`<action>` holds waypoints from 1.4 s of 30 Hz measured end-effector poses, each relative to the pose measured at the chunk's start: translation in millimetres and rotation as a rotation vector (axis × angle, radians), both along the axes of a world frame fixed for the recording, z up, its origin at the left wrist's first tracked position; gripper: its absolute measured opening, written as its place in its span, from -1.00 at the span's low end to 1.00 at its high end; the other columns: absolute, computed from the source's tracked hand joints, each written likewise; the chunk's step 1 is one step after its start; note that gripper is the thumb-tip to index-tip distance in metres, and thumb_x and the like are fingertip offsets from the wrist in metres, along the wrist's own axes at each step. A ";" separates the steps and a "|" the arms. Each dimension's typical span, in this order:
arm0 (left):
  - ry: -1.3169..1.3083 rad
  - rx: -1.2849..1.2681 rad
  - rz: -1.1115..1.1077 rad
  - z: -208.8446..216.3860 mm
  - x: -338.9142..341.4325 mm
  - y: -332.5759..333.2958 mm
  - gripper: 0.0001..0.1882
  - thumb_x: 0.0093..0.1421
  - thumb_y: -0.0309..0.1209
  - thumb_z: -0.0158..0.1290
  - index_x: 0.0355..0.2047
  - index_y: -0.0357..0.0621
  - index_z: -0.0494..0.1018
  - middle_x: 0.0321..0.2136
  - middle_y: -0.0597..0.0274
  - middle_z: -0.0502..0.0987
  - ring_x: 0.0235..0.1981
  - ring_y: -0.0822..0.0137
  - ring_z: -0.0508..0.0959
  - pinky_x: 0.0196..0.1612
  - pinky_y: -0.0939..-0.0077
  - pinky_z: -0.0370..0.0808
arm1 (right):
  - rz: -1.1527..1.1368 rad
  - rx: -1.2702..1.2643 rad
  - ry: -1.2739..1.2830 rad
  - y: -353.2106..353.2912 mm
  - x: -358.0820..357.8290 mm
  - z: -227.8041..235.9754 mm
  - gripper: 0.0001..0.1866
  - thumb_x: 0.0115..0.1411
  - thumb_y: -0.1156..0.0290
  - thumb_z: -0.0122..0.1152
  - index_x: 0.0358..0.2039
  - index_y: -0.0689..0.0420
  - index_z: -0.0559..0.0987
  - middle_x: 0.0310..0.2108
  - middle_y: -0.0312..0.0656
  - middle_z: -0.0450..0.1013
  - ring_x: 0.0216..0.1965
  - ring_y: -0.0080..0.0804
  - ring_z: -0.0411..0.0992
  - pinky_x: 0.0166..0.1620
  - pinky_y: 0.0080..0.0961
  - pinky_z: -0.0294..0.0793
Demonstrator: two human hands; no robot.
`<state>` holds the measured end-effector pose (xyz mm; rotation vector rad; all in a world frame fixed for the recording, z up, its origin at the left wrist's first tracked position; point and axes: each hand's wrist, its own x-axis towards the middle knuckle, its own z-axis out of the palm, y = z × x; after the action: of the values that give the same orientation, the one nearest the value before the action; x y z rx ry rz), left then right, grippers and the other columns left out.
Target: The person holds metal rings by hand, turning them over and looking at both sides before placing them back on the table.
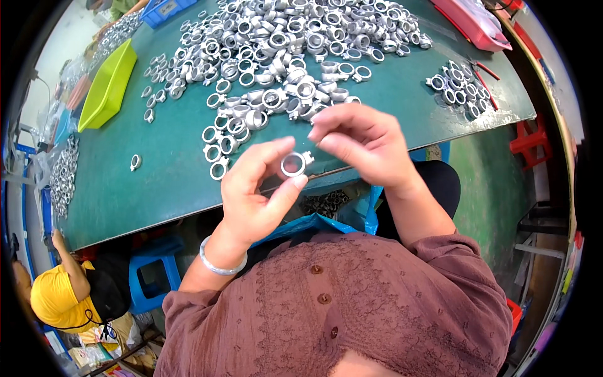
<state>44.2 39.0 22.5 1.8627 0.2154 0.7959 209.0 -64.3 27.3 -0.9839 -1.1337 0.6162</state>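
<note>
Between the thumb and forefinger of my left hand (251, 188) is a silver metal ring clamp (293, 164), its small lug pointing right. My right hand (367, 144) hovers just right of it, thumb and fingertips drawn together in a pinch; anything in that pinch is too small to make out. Both hands are over the near edge of the green table (169, 182). Beyond them spreads a large heap of similar ring clamps (276, 41). One loose clamp (135, 162) lies apart on the left.
A smaller clamp pile (461, 91) lies at right beside red-handled pliers (487, 70). Around the table's far side are a lime tray (108, 88), a blue crate (164, 10) and a pink bin (474, 25). A person in yellow (63, 295) sits at left near a blue stool (151, 283).
</note>
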 end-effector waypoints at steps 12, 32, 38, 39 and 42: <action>0.320 0.577 -0.309 1.6 1.0 -16.6 -0.65 -0.09 -0.47 0.17 -0.24 -0.24 0.41 -0.39 0.13 0.45 -0.47 0.25 0.50 -0.43 0.51 0.44 | -0.583 -0.178 -0.872 -13.0 45.4 7.8 -0.70 -0.15 0.52 0.24 -0.31 0.13 0.48 -0.35 -0.20 0.39 -0.26 -0.17 0.34 -0.20 -0.40 0.35; 0.129 -0.405 -0.066 14.3 29.9 -15.3 -0.81 0.12 -0.59 -0.03 -0.22 -0.30 0.36 -0.41 0.24 0.46 -0.46 0.52 0.47 -0.46 0.73 0.43 | 0.074 -0.243 0.290 -4.8 0.2 8.8 -0.89 0.06 0.58 0.11 -0.36 0.24 0.42 -0.47 -0.31 0.41 -0.46 -0.69 0.37 -0.41 -0.75 0.38; 0.059 -0.498 -0.075 9.4 29.4 -9.5 -0.85 0.15 -0.54 -0.05 -0.25 -0.29 0.38 -0.45 0.28 0.47 -0.49 0.54 0.47 -0.45 0.73 0.43 | 0.074 -0.316 0.255 -6.7 0.0 9.8 -0.85 0.10 0.51 0.09 -0.29 0.23 0.43 -0.43 -0.32 0.44 -0.46 -0.72 0.38 -0.44 -0.79 0.36; 0.045 -0.511 -0.064 9.2 29.7 -9.4 -0.85 0.15 -0.53 -0.05 -0.25 -0.29 0.38 -0.45 0.28 0.47 -0.49 0.54 0.46 -0.45 0.73 0.43 | 0.075 -0.315 0.255 -6.8 -0.1 10.3 -0.85 0.10 0.51 0.09 -0.29 0.23 0.43 -0.43 -0.32 0.44 -0.46 -0.72 0.38 -0.44 -0.79 0.36; 0.048 -0.455 -0.027 9.5 29.1 -10.1 -0.86 0.14 -0.54 -0.03 -0.26 -0.28 0.39 -0.45 0.29 0.47 -0.49 0.54 0.46 -0.43 0.72 0.43 | 0.076 -0.324 0.259 -6.6 -0.1 10.3 -0.86 0.11 0.52 0.08 -0.29 0.22 0.44 -0.44 -0.34 0.43 -0.46 -0.75 0.36 -0.43 -0.80 0.35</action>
<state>73.3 28.9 32.0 1.4521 0.3685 0.6226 208.8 -70.9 37.6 -1.1012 -0.8592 0.9809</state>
